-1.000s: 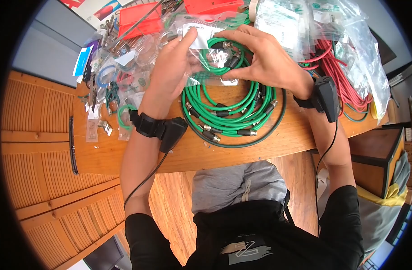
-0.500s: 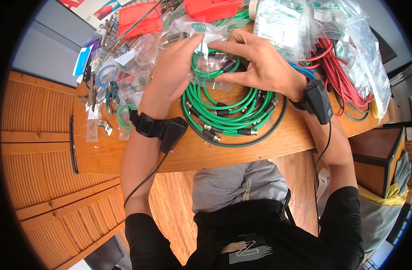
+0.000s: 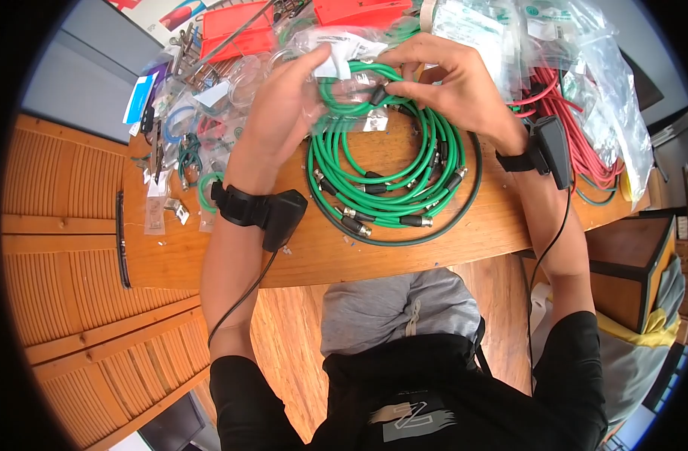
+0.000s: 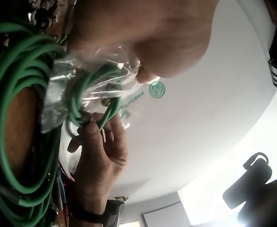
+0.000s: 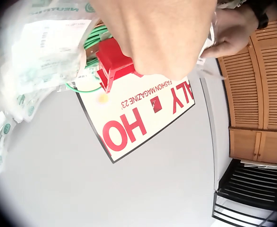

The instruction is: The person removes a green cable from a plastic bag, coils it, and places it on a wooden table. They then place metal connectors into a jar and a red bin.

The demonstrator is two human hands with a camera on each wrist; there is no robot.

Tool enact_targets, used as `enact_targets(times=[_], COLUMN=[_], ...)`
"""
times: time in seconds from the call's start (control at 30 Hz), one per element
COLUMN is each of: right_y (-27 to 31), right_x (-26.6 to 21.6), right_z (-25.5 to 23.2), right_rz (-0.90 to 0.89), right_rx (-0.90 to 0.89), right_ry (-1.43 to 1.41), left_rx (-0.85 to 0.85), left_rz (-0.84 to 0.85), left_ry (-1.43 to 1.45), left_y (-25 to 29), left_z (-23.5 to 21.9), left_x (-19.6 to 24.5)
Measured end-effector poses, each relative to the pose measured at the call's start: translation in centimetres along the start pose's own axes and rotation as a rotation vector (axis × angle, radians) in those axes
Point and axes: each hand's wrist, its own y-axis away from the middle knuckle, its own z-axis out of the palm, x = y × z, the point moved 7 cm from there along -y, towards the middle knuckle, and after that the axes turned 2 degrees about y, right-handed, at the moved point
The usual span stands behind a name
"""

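My left hand [image 3: 278, 109] grips a clear plastic bag [image 3: 374, 122] by its left side, thumb beside the white label [image 3: 333, 66]. A small coil of green cable [image 3: 330, 101] with a black connector [image 3: 378, 95] is held up with the bag, and in the left wrist view the clear plastic lies over part of the coil. From the right, my right hand [image 3: 464, 84] pinches the coil between thumb and fingers, close to the connector. Just below both hands, a larger stack of coiled green cables [image 3: 396, 201] with black-and-metal connectors lies on the wooden table [image 3: 284, 263].
Red open bins [image 3: 238, 31] stand at the back. Small bagged parts and tools litter the left side, with a round clear container [image 3: 246, 79] among them. On the right lie stacked plastic bags [image 3: 471, 45] and a bundle of red cables [image 3: 565, 120].
The small coil and bag first shifted left, then my right hand moved up and right, its thumb now at the connector. The label has tilted and folded.
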Motion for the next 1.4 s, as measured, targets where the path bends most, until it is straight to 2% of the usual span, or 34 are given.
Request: enact_targets(times=[0.1,0.2,0.3,0.4,0.5,0.6,0.8,0.9,1.0,1.1,1.2,1.3,1.4], right_y=[0.2,0.1,-0.1,0.0,0.1,0.2,0.4,0.4,0.3,0.2,0.1,0.1,-0.1], right_x=[0.5,0.4,-0.9,-1.6,-2.0,-2.4,-3.4,-3.6,-3.8,-3.6,-2.1,-0.5,0.8], right_z=[0.4,0.3,-0.4,-0.6,-0.3,0.1,0.4,0.5,0.6,0.3,-0.1,-1.0,-2.1], right_rz=[0.215,0.151,-0.181,-0.191,-0.178,-0.219,-0.286,-0.316,-0.259,-0.256,-0.099,0.032,0.05], right_rx=[-0.066,-0.055,0.049,-0.016,-0.027,-0.034,-0.082,-0.113,-0.171,-0.048,0.043,0.139,0.218], right_ry=[-0.156,-0.142,0.104,0.225,0.204,0.214,0.222,0.24,0.216,0.26,0.186,0.182,0.147], left_rx=[0.058,0.045,0.054,0.016,0.057,0.163,0.192,0.155,0.143,0.201,0.12,0.119,0.173], left_rz=[0.024,0.026,-0.01,0.123,0.161,0.049,0.147,0.157,0.136,0.101,0.066,0.115,0.102], left_ry=[-0.033,-0.064,-0.133,-0.379,-0.479,-0.48,-0.582,-0.43,-0.415,-0.344,-0.263,-0.221,-0.16], left_y=[0.4,0.5,0.2,0.1,-0.1,-0.2,-0.3,-0.9,-0.9,-0.2,-0.1,-0.6,-0.4], left_z=[0.2,0.9,0.1,0.7,0.1,-1.5,-2.0,-2.1,-1.5,-0.5,0.2,-0.6,-0.8], left_x=[0.0,0.1,-0.6,0.5,0.5,-0.1,-0.4,-1.2,-1.2,-0.6,-0.3,-0.7,-0.5])
